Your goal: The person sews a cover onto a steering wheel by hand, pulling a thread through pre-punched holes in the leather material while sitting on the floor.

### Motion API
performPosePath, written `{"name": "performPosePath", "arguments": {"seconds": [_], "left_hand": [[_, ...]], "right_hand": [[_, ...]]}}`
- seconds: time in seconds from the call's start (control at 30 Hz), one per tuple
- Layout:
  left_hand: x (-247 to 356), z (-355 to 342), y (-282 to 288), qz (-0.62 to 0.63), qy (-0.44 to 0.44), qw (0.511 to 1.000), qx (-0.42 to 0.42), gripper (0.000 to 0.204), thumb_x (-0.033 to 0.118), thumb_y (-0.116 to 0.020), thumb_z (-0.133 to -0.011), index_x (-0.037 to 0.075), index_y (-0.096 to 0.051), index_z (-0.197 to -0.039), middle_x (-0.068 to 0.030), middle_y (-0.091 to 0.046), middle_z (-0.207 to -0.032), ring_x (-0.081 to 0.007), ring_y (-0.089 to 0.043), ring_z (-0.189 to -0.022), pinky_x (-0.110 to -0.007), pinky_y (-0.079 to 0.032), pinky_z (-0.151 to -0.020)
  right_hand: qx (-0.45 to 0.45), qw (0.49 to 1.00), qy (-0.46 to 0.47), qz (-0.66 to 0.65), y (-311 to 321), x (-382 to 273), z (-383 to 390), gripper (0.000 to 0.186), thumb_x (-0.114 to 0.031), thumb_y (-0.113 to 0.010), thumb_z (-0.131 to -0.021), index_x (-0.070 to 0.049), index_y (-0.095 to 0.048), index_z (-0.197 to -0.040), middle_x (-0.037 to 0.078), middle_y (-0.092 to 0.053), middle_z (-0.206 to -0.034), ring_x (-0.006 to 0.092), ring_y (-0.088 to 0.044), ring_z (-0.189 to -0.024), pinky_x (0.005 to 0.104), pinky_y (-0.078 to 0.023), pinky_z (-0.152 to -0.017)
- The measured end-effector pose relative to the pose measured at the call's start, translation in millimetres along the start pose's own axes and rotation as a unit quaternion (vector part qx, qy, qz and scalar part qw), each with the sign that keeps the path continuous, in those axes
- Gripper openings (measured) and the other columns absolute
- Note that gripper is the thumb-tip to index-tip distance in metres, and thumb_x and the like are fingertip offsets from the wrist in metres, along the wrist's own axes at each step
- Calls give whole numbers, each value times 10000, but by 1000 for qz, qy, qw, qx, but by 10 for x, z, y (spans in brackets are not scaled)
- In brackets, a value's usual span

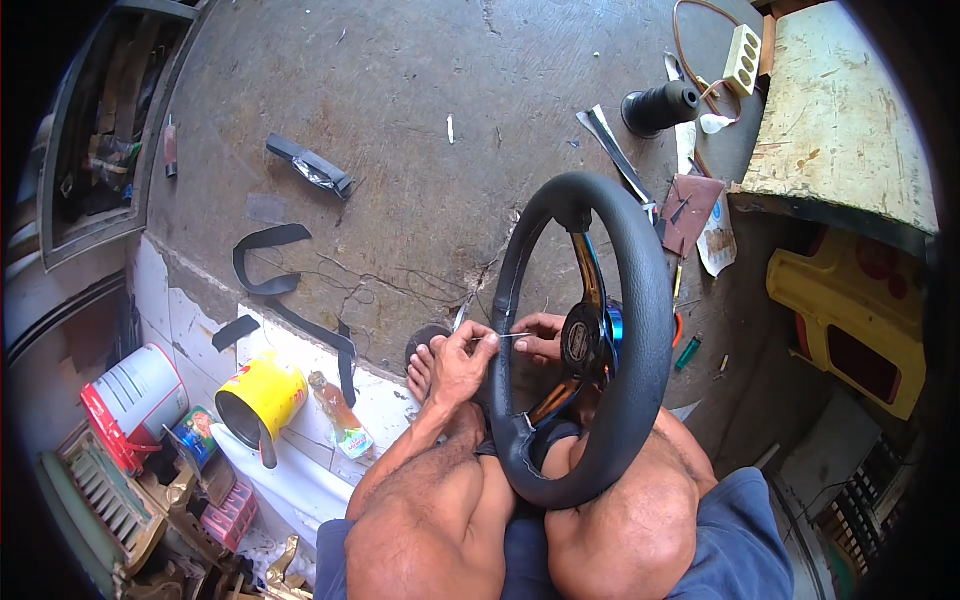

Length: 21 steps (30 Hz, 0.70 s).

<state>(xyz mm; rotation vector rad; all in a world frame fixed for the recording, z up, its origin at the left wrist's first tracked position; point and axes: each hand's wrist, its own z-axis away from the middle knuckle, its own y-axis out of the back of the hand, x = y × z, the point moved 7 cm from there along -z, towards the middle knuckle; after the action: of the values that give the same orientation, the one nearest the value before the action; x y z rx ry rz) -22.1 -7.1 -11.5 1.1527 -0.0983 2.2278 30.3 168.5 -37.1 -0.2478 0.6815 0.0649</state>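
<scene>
Lower middle of the frame: two bare knees (630, 530), and on edge between them a black steering wheel (582, 345) — the bottom of its rim (648, 340) seems braced against the right one. Left hand (460, 365), at the rim's left side, has thumb and finger closed in a pinch on a thin needle (508, 335). Right hand (540, 337) is inside the ring, fingers bent toward that same stretch; whether they grip anything, cannot tell. A pale seam (514, 260) runs along the rim's inner left edge.

Handling, by judgement: wheel stiff, fairly heavy, its grained cover slightly soft and not slippery; best held by the thick rim, off the seam. Shiny spokes (589, 265) likely slick and easily scratched. Needle light, easy to drop — pinch it mid-shaft, clear of the point.

Farther out, left of centre: dark loose thread (362, 290) and a black strap (270, 239) on the floor (400, 150). Right of centre, a green lighter (688, 352). Upper right, a cone of black thread (655, 110), then a pale power strip (743, 60).
</scene>
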Motion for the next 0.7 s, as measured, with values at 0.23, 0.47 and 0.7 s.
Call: {"name": "performPosePath", "arguments": {"seconds": [0.23, 0.47, 0.7], "left_hand": [[-10, -14, -98, 21, 27, 999, -18, 283, 295, -675, -971, 12, -686, -964, -68, -701, -769, -114, -646, -723, -282, -503, -675], [113, -65, -84, -57, -47, 997, -23, 266, 273, -679, -959, 8, -692, -963, -67, -667, -738, -133, -617, -681, -297, -492, -654], [42, -199, 78, -47, 32, 995, 82, 203, 223, -653, -944, 30, -690, -995, -99, -685, -862, -183, -638, -724, -341, -514, -694]], "right_hand": [[-11, 996, -62, -57, 33, 138, 35, 345, -336, -697, -952, -49, -719, -1142, 26, -668, -808, 86, -590, -744, 247, -448, -679], [-37, 998, -18, 38, 24, 94, 72, 324, -348, -687, -955, -86, -727, -1143, 17, -681, -827, 118, -618, -792, 278, -473, -757], [-11, 992, -23, 120, 99, 90, 116, 355, -397, -636, -977, -98, -717, -1150, 26, -678, -861, 123, -607, -820, 286, -457, -784]]}}
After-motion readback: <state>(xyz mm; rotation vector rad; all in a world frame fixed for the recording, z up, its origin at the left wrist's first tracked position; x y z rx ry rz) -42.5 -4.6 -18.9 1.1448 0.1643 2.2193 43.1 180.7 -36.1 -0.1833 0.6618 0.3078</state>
